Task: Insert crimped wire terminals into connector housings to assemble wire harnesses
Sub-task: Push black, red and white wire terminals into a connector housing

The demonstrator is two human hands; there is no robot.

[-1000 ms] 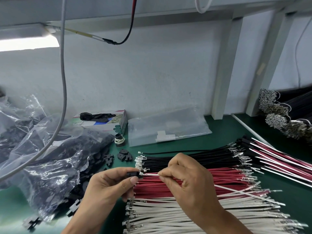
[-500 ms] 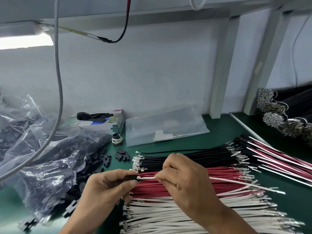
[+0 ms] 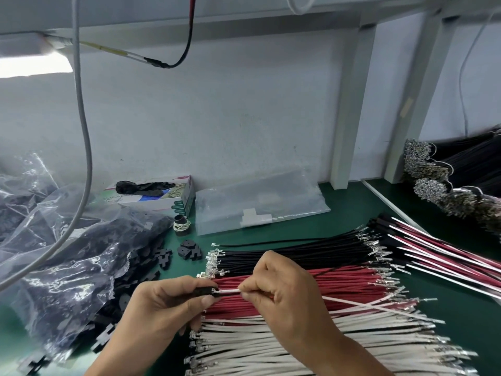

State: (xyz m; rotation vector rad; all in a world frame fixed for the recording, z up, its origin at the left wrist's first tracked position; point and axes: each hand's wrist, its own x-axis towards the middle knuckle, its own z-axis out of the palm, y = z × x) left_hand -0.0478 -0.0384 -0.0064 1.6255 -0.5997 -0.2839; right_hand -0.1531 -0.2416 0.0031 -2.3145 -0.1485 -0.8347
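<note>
Green bench mat: bare strip is left behind the flat rows of black, red and white crimped wires. Left of the rows, a crumpled clear plastic bag is filled with black housings. In front of the rows, a small black connector housing is pinched by the left hand; a single white wire, its terminal at the housing's mouth, is pinched by the right hand.
</note>
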